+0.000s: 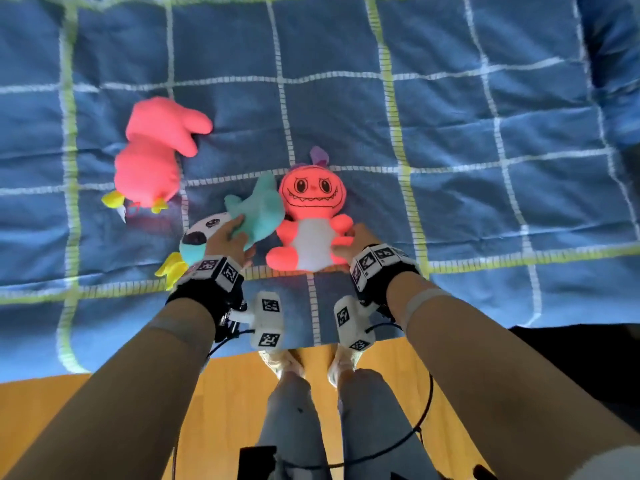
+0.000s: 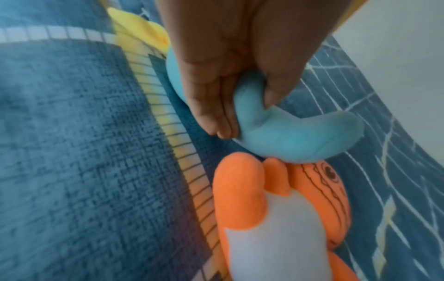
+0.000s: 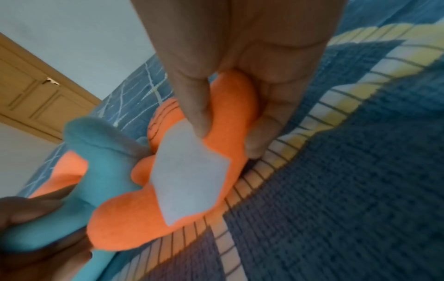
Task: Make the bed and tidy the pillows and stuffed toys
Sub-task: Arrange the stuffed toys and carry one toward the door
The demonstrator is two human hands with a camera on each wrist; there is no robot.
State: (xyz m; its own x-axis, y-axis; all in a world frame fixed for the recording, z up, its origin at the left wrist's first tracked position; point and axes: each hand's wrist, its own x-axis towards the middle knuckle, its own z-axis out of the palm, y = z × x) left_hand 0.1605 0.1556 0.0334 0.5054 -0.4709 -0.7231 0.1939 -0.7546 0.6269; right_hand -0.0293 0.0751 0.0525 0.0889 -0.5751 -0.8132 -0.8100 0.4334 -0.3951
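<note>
An orange monster toy with a white belly lies face up on the blue checked quilt. My right hand pinches its side between thumb and fingers, as the right wrist view shows on the orange monster toy. A teal toy with a white face and yellow feet lies just left of it. My left hand grips a limb of that teal toy. A pink toy with yellow feet lies farther left, untouched.
The quilt's near edge hangs over a wooden floor, where my legs and shoes stand. A dark object sits at the lower right by the bed. A wooden door shows beyond the bed.
</note>
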